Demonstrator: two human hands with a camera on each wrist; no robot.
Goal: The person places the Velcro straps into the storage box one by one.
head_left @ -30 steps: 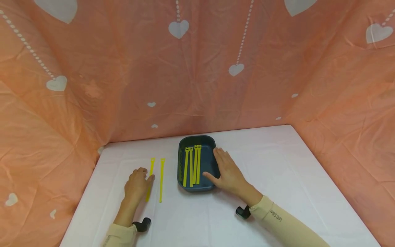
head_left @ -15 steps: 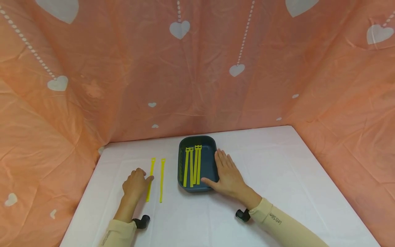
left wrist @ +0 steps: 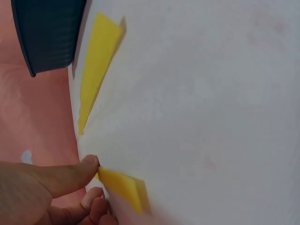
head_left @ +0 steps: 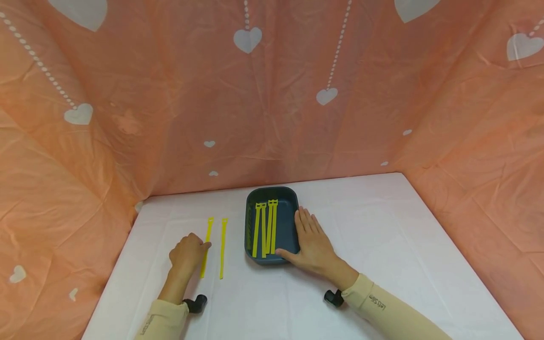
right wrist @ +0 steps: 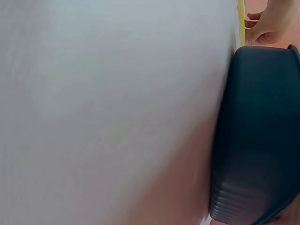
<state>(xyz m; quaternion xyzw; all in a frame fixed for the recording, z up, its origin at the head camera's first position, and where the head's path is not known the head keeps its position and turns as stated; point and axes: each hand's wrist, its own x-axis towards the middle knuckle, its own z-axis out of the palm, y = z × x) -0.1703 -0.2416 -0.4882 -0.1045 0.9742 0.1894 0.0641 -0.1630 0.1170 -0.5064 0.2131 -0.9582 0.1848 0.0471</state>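
Two yellow cable ties with slotted heads lie apart on the left of the white table. My left hand (head_left: 186, 255) is at the outer cable tie (head_left: 207, 257), its thumb and curled fingers pinching it around the middle; in the left wrist view the thumb tip meets the tie's edge (left wrist: 123, 183). The inner cable tie (head_left: 223, 248) lies flat, untouched. My right hand (head_left: 315, 250) rests along the right side of a dark blue tray (head_left: 288, 222), fingers straight, thumb over its near right corner. Inside the tray several yellow cable ties (head_left: 272, 226) lie side by side, heads away from me.
A white cloth covers the table (head_left: 361, 226). Behind it and at both sides hangs a peach curtain (head_left: 289, 137) printed with white hearts. The tray's ribbed outer wall (right wrist: 258, 131) fills the right of the right wrist view.
My left fingers have curled in toward the thumb at the outer cable tie. My right hand has slid slightly toward me along the tray, its thumb shifting left. The tray has stayed put.
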